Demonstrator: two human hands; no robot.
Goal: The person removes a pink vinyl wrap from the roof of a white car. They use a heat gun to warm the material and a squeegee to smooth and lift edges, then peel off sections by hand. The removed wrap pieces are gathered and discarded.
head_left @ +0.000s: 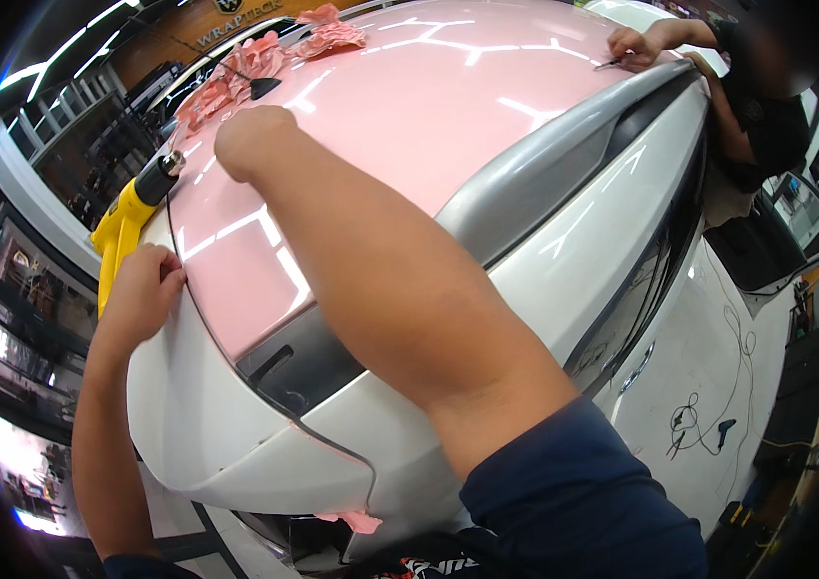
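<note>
Glossy pink film (409, 106) covers most of a white car's roof. My right arm reaches across the roof, and my right hand (257, 140) is closed over the film near the black antenna base (263, 88). Its fingers are turned away, so what they hold, if anything, is hidden. At the left, my left hand (147, 282) rests at the seam of the white rear panel (187, 386), fingers bent and pressed together. Anything between them is too small to make out. Just beyond this hand is a yellow heat gun (120, 222) with a black nozzle, its handle partly behind my wrist.
Crumpled pink film (235, 82) lies along the roof's far left. A grey roof rail (535, 145) runs down the right side. Across the roof, a co-worker's hand (631, 46) holds a small thin tool at the film. Cables (684, 425) and a dark tool (726, 431) lie on the floor.
</note>
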